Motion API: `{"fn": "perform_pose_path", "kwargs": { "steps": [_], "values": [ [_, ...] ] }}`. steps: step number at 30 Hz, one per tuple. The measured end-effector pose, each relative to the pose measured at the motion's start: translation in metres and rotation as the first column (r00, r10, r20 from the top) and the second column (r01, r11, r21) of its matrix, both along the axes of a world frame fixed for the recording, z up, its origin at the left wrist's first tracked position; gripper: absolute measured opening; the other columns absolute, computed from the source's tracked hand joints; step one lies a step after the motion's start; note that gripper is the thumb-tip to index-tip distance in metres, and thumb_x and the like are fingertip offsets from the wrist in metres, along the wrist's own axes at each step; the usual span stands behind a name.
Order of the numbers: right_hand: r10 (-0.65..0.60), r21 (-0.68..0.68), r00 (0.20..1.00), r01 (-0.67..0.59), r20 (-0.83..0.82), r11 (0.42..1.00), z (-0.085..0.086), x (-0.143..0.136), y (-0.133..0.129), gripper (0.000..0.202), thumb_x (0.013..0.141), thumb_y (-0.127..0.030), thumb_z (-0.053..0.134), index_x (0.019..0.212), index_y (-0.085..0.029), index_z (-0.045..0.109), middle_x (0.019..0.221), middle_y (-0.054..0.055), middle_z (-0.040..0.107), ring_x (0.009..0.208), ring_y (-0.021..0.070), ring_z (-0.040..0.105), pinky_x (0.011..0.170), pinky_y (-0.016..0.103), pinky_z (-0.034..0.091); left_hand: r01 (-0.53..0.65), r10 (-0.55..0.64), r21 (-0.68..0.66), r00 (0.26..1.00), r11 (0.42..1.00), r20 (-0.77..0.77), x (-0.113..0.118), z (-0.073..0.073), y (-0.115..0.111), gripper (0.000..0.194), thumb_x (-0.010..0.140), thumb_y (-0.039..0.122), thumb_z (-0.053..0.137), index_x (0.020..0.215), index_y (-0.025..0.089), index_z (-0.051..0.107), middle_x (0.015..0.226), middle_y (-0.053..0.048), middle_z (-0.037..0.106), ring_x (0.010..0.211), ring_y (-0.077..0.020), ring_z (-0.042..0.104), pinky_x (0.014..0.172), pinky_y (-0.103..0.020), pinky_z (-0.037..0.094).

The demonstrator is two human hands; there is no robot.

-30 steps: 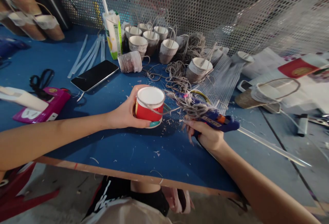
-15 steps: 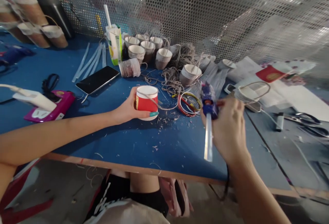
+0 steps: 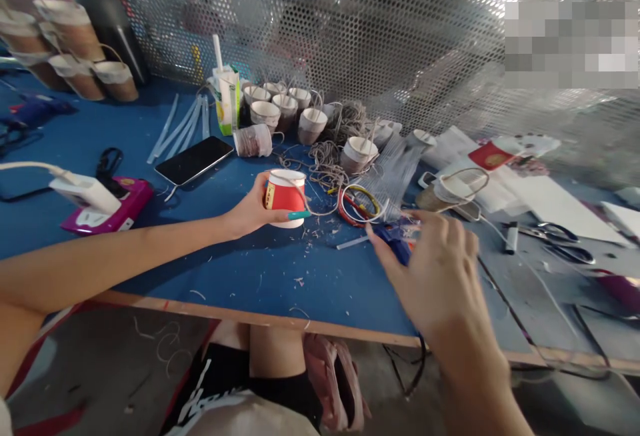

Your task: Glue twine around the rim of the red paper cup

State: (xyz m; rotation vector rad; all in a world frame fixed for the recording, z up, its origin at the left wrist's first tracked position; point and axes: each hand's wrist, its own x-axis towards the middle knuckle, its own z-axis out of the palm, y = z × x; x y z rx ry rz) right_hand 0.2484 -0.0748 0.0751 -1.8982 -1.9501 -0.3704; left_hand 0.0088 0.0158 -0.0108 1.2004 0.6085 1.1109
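My left hand (image 3: 253, 209) is wrapped round a red and white paper cup (image 3: 286, 195), its thumb across the front. A thin cord runs from the cup toward the red, yellow and white rings (image 3: 359, 206). On the blue table (image 3: 250, 276) lies a blue glue gun (image 3: 395, 239) with a clear glue stick (image 3: 353, 243) pointing left. Over the gun is my right hand (image 3: 440, 269), thumb and fingers apart, slightly blurred; its palm is turned away.
Several twine-wrapped cups (image 3: 285, 106), a tangle of twine (image 3: 325, 156) and a drink carton (image 3: 227, 99) stand behind. Left are a phone (image 3: 194, 159) and a pink power strip (image 3: 107, 206); right are scissors (image 3: 560, 243) and a cup with a handle (image 3: 453, 189).
The glue gun was in my right hand with its stick toward me. Now it rests on the table, turned sideways, and my right hand has opened. The view has shifted slightly.
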Motion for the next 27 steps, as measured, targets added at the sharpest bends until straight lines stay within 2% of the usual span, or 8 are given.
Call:
{"fn": "perform_pose_path", "kwargs": {
  "steps": [3,5,7,10,14,21,23,27],
  "values": [
    [0.375,-0.051,0.905,-0.392,-0.198,0.919,-0.004,-0.03,0.019,0.044,0.089,-0.041,0.057,0.121,-0.013,0.049,0.121,0.022,0.059,0.117,0.0347,0.055,0.098,0.054,0.046,-0.036,0.036,-0.008,0.999,0.999,0.002,-0.001,-0.001,0.001,0.071,0.06,0.034,0.088,0.11,0.025,0.038,0.113,-0.007,0.064,0.11,-0.0276,0.063,0.094,-0.048,0.054],
    [0.445,-0.137,0.827,-0.513,-0.343,0.847,-0.015,-0.044,0.041,0.051,0.08,-0.038,0.062,0.121,-0.012,0.045,0.126,0.024,0.058,0.124,0.0368,0.052,0.099,0.054,0.046,-0.098,0.097,-0.014,0.994,0.995,-0.045,-0.001,-0.003,0.002,0.072,0.06,0.042,0.087,0.11,0.025,0.038,0.114,-0.007,0.062,0.113,-0.0284,0.062,0.095,-0.047,0.053],
    [0.395,-0.203,0.767,-0.551,-0.506,0.809,-0.026,-0.051,0.062,0.045,0.078,-0.034,0.06,0.116,-0.014,0.044,0.121,0.023,0.062,0.115,0.0332,0.06,0.094,0.051,0.049,-0.13,0.13,0.001,0.988,0.992,-0.088,-0.001,-0.005,0.003,0.073,0.06,0.046,0.086,0.11,0.025,0.037,0.115,-0.007,0.061,0.115,-0.0289,0.061,0.097,-0.046,0.052],
    [0.303,-0.261,0.687,-0.589,-0.661,0.765,-0.033,-0.053,0.079,0.026,0.078,-0.027,0.055,0.101,-0.019,0.046,0.086,0.009,0.071,0.08,0.0231,0.068,0.075,0.04,0.053,-0.129,0.13,0.019,0.984,0.991,-0.119,-0.001,-0.005,0.003,0.075,0.059,0.047,0.087,0.11,0.024,0.037,0.115,-0.007,0.061,0.115,-0.0294,0.06,0.097,-0.047,0.051],
    [0.201,-0.299,0.617,-0.609,-0.761,0.735,-0.028,-0.046,0.08,0.008,0.079,-0.023,0.051,0.086,-0.022,0.049,0.049,-0.006,0.055,0.047,0.0148,0.056,0.052,0.028,0.045,-0.138,0.141,0.028,0.98,0.99,-0.142,0.0,0.002,-0.001,0.074,0.058,0.046,0.087,0.108,0.023,0.037,0.116,-0.009,0.061,0.116,-0.0305,0.06,0.099,-0.048,0.051],
    [0.09,-0.196,0.254,-0.89,-0.963,0.412,-0.015,-0.023,0.081,0.042,0.085,-0.056,0.052,0.066,-0.019,0.056,0.045,-0.007,0.04,0.036,0.0063,0.033,0.036,0.022,0.027,-0.1,0.095,-0.027,0.987,0.995,-0.132,0.0,0.008,-0.004,0.071,0.057,0.04,0.087,0.105,0.024,0.037,0.116,-0.009,0.06,0.111,-0.0289,0.061,0.094,-0.046,0.053],
    [0.087,-0.138,0.19,-0.9,-0.978,0.415,-0.014,-0.02,0.082,0.047,0.085,-0.06,0.056,0.062,-0.019,0.055,0.045,-0.007,0.041,0.035,0.0056,0.032,0.035,0.021,0.024,-0.088,0.083,-0.035,0.987,0.995,-0.135,-0.001,0.006,-0.003,0.072,0.057,0.039,0.087,0.107,0.024,0.038,0.115,-0.008,0.06,0.109,-0.0276,0.062,0.093,-0.045,0.053],
    [0.119,-0.006,0.091,-0.819,-0.989,0.573,-0.017,-0.022,0.083,0.048,0.086,-0.054,0.064,0.056,-0.02,0.051,0.042,-0.009,0.035,0.033,0.004,0.03,0.033,0.02,0.022,-0.035,0.033,-0.015,0.993,0.999,-0.116,-0.003,0.001,-0.002,0.071,0.059,0.037,0.088,0.109,0.025,0.04,0.114,-0.006,0.06,0.104,-0.0249,0.064,0.09,-0.043,0.053]
  ]
}}
